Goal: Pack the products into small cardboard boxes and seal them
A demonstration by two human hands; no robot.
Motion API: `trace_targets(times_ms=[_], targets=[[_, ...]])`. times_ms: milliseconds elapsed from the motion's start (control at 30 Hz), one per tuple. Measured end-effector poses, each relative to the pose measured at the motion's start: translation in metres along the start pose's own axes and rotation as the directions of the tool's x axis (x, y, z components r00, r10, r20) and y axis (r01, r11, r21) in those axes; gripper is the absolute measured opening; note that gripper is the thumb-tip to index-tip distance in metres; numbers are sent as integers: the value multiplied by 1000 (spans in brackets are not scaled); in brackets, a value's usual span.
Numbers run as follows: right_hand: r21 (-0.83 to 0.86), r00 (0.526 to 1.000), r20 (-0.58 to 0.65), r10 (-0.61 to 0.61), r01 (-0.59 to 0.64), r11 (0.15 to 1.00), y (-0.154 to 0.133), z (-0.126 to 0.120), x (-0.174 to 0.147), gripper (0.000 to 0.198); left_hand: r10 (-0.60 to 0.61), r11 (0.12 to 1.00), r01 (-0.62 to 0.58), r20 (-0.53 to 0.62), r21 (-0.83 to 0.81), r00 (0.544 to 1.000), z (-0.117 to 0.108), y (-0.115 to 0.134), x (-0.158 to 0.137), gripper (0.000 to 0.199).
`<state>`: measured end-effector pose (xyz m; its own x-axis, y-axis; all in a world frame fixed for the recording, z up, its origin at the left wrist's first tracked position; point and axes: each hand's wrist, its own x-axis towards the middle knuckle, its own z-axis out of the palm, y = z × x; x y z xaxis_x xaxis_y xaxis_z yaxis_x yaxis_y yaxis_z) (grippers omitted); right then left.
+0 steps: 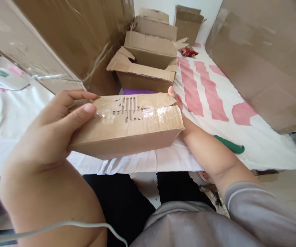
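Observation:
A closed cardboard box (129,137) is held over the front edge of the cloth-covered surface. Clear tape runs along its top, where the outer paper is torn and the corrugation shows. My left hand (68,120) grips the box's left end, thumb on top and fingers over the far edge. At the far right end is my right hand (172,92); a fingertip shows above the edge, and the box hides most of the other fingers. Something purple (139,91) peeks out just behind the box.
Open cardboard boxes (145,77) stand behind, with a red toy (189,52) beside them. Large cartons rise at the left (81,34) and right (263,61). A green object (229,144) lies on the pink-and-white cloth (212,127). A white cable (73,223) crosses my left arm.

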<state>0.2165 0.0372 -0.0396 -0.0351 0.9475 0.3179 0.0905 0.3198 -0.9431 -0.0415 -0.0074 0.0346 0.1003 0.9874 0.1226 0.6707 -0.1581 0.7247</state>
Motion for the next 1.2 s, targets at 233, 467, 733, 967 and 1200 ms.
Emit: trace_targets(times_ms=[233,467,733,967,1200], targets=[[-247,991,5,-130,128,961,-6,-12,0,91,-71,956,111,151,-271,986,-3,-6,2,42],[-280,973,228,-33,98,955,-55,-41,-40,63,93,996,-94,160,-1,983,-9,-9,0,61],[-495,917,357,-179,348,796,-95,-78,-77,38,327,945,-315,218,-88,919,29,29,-10,75],[-615,899,426,-101,370,696,-98,-96,-97,39,431,902,-421,268,-97,861,35,27,0,41],[-629,960,276,-55,224,745,-83,-115,-107,60,449,892,-399,306,-215,840,36,16,6,49]])
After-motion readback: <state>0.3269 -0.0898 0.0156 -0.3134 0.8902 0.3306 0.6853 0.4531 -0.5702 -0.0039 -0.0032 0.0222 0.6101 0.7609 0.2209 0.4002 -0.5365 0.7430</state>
